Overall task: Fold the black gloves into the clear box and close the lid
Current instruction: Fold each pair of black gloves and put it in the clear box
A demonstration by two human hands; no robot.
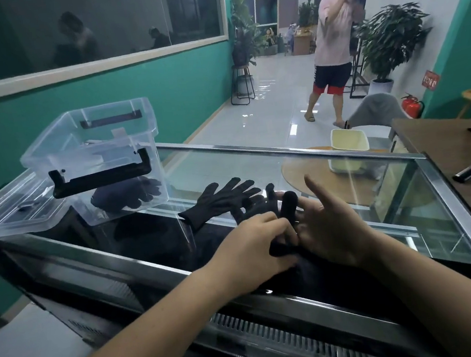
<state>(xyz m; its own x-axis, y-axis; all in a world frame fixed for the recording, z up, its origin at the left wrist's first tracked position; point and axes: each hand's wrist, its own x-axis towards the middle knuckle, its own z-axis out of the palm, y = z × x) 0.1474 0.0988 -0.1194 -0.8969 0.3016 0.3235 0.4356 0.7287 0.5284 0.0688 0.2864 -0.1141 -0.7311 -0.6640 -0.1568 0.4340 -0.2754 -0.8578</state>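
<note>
glove [284, 231] between both grips, seemingly pinched

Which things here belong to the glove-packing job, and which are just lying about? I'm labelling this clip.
Job:
clear box, gloves already inside
lid, off, beside the box
flat glove on the glass
glove being handled by left hand and right hand

Lying about:
cream bin
fire extinguisher
potted plant

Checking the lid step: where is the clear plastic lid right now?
In the head view the clear plastic lid lies flat at far left on the glass counter, off and left of the clear box.
</note>
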